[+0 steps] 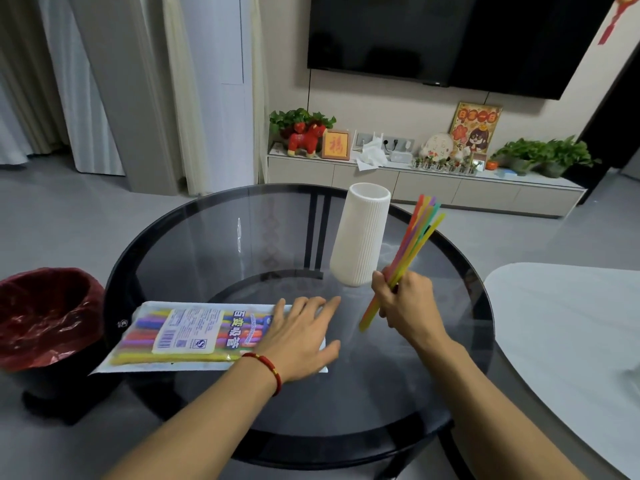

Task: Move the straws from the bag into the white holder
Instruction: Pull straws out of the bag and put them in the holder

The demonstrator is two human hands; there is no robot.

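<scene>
A clear plastic bag of coloured straws (183, 336) lies flat on the round dark glass table (221, 237), at its left front. My left hand (301, 336) rests flat, fingers spread, on the bag's right end. A tall white ribbed holder (362, 233) stands upright near the table's middle. Just right of its base, my right hand (405, 303) grips a bundle of several coloured straws (415, 237), which slants up and to the right, its top ends level with the holder's rim and beside it.
A bin with a red liner (45, 317) stands on the floor left of the table. A pale table edge (568, 334) lies to the right. Behind are a low cabinet (426, 188) with plants and ornaments, and a wall television (450, 36).
</scene>
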